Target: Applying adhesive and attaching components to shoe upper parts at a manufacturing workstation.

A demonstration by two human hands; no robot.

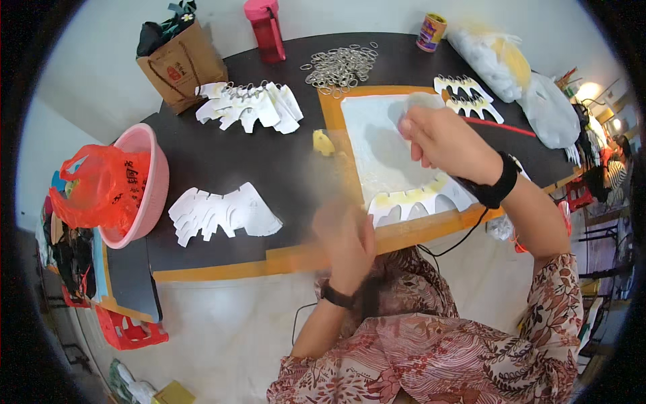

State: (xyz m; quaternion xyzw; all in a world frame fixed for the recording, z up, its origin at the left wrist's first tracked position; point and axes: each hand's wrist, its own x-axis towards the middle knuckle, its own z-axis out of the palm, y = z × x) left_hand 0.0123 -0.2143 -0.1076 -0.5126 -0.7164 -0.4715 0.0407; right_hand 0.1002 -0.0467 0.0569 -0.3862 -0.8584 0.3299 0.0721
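Over the white sheet (367, 135), my right hand (447, 138) is closed, with a blurred, pale rounded thing (422, 101) at its fingers that I cannot make out. Below it, a white scalloped piece (417, 202) with a yellowish smear along its upper edge lies on the sheet near the table's front. My left hand (343, 236) is beside that piece's left end, smeared by motion, so its fingers are unclear. A stack of plain white scalloped pieces (225, 212) lies to its left. Just left of the sheet is a small yellow lump (324, 143).
Metal rings (342, 67) lie heaped at the back, beside a pink bottle (266, 30). White pieces with rings (249, 108) are stacked back left; more ringed pieces (474, 108) lie right. A paper bag (182, 67), pink basin (158, 182), can (431, 32) and plastic bags (548, 111) edge the dark table.
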